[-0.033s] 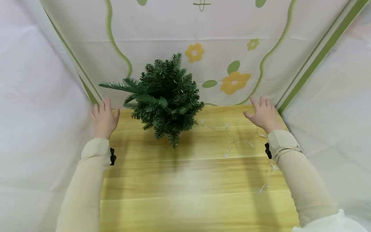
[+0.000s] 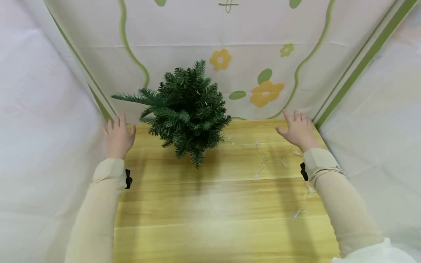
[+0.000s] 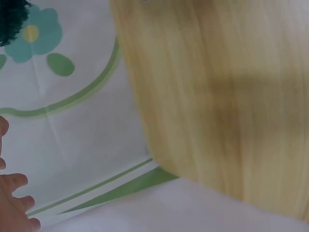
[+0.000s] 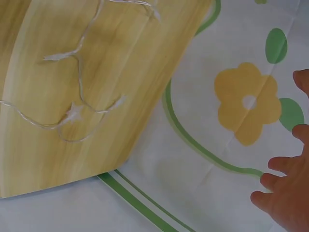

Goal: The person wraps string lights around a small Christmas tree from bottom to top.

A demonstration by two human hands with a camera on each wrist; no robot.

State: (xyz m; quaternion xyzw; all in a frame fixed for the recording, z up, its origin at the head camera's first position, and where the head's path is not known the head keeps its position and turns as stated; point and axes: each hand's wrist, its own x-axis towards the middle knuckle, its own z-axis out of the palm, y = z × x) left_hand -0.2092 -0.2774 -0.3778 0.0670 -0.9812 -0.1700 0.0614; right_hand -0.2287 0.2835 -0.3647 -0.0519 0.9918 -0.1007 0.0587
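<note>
Head: artificial fir tree [image 2: 189,113] standing untouched over counter [image 2: 210,223], base hidden; left hand [image 2: 119,138] hanging wide, empty, to its left, right hand [image 2: 298,132] likewise to its right.

Left wrist: fir's edge barely showing.

Right wrist: star string lights [image 4: 74,112] lying loose right of fir; handling apparently unstarted, everything remaining.

Hidden and Cropped

The tree [image 2: 187,113] hides its own foot. The right sleeve [image 2: 342,204] covers part of the light string [image 4: 74,112]. Picture edges cut off the left grip [image 3: 12,210] and right grip [image 4: 289,198] in the wrist views.
</note>
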